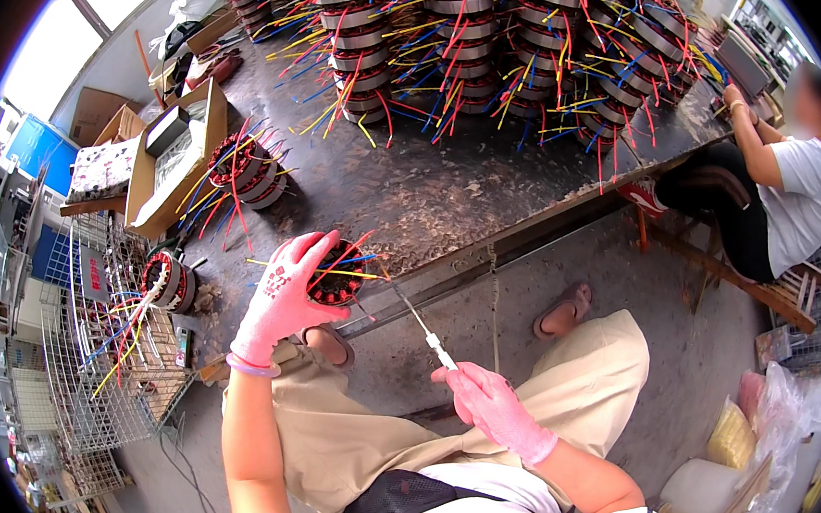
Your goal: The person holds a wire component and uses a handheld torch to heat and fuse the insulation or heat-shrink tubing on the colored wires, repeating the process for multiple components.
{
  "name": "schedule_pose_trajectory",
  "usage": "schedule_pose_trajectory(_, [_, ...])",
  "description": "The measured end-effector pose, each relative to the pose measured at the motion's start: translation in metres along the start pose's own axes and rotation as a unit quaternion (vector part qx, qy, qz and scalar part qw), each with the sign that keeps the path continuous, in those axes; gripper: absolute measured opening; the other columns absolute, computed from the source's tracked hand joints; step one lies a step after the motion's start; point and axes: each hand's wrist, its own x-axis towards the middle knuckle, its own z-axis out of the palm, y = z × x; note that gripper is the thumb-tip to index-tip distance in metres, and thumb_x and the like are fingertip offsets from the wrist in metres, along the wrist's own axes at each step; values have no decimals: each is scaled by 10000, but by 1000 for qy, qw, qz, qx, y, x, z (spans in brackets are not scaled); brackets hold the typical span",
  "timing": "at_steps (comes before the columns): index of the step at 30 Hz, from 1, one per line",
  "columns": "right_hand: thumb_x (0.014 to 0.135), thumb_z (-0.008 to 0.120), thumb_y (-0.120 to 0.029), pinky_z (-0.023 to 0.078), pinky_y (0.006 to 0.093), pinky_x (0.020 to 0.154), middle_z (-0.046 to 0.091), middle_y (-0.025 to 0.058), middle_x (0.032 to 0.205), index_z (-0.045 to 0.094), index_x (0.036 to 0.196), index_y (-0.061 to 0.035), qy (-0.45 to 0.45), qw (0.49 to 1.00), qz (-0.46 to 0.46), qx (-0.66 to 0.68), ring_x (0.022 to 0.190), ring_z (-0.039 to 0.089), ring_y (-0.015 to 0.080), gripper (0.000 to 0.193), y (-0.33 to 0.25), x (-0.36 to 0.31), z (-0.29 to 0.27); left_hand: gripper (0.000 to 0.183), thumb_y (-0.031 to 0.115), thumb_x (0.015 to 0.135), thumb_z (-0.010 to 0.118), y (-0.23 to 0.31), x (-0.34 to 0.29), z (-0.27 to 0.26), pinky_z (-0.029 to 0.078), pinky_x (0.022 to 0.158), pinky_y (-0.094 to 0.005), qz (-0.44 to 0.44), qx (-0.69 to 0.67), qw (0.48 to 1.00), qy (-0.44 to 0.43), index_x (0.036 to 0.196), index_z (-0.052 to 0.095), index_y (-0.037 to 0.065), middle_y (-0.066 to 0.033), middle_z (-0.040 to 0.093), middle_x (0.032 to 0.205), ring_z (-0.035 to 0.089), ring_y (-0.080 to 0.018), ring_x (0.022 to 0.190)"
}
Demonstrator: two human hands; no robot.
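Observation:
At the table's near edge my left hand (282,295), in a pink glove, grips a motor stator (335,290) from its left side, thumb toward me and fingers over the far rim. Red coil windings show inside the ring. Red, yellow and blue lead wires (351,273) stick out of it to the right. My right hand (495,408), also gloved in pink, is closed round the white handle of a thin metal-shafted tool (434,345). The shaft points up and left to the wire ends; whether its tip touches them I cannot tell.
Tall stacks of wired stators (456,48) fill the table's far side. Another stator pile (248,171) and an open carton (177,161) stand at left. A single stator (168,283) sits near a wire rack (114,349). A co-worker (793,180) sits on a bench at right.

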Motion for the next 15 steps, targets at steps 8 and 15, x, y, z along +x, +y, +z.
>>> schedule_pose_trajectory(8, [1038,457,-300,241,222,421,416,-50,569,611,1158,-26,-8,1000,4,10,447,317,32,336,4,3,1,967,212,502,876,0,0,2,386,1062,-454,2,2,1000,7,1373,485,64,-166,505,1320,472,-383,1228])
schedule_pose_trajectory(15, [1035,462,-308,243,225,417,418,-49,569,613,1159,-30,-7,1000,4,6,450,329,33,340,4,3,-1,974,222,503,868,0,1,3,397,1048,-443,8,15,1000,7,1377,480,40,-183,509,1317,490,-381,1223])
